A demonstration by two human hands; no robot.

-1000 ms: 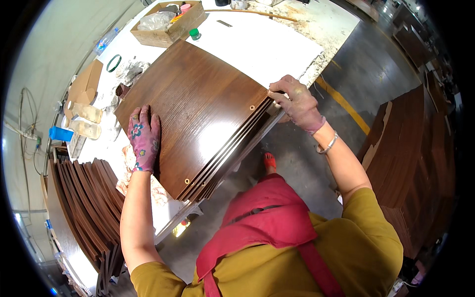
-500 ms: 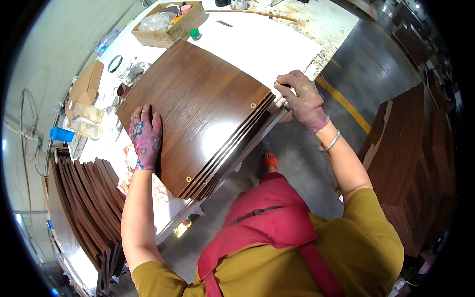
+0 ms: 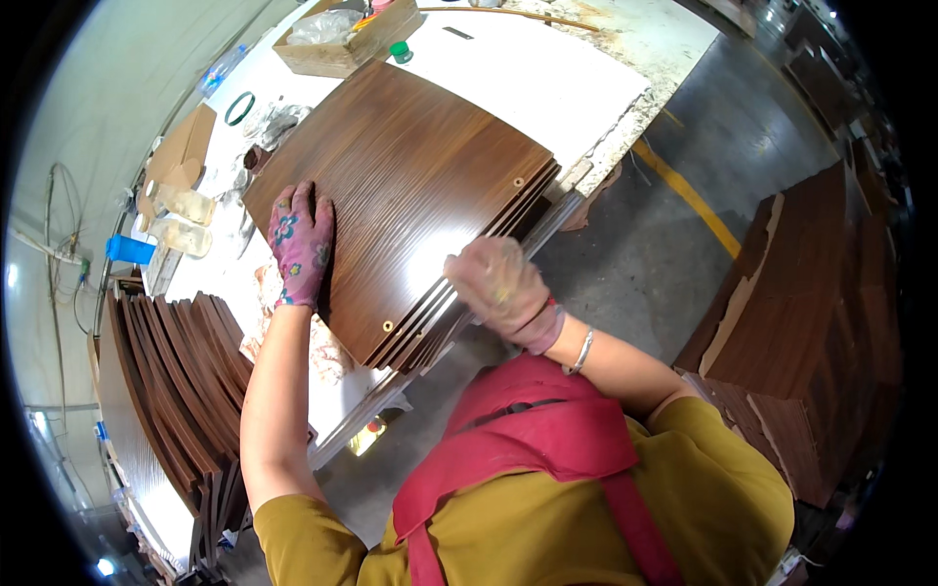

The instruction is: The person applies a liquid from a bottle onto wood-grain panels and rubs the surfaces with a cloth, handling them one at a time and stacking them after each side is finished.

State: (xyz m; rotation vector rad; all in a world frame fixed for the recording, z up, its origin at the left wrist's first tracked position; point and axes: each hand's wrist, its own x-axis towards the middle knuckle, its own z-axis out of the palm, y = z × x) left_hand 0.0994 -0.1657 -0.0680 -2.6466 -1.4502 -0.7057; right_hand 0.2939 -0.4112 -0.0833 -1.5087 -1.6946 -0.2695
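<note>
A white bench [image 3: 547, 68] fills the upper centre; grey concrete floor [image 3: 684, 254] with a yellow line [image 3: 689, 195] lies right.

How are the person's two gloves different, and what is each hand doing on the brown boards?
The left hand wears a purple glove with flowers; the right hand wears a pale, stained glove. The left hand lies flat, fingers spread, on top of the stack of brown boards; the right hand is curled at the stack's near edge. Both touch the same stack.

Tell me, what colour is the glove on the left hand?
Purple with flowers, on the left hand, seen in the head view.
</note>
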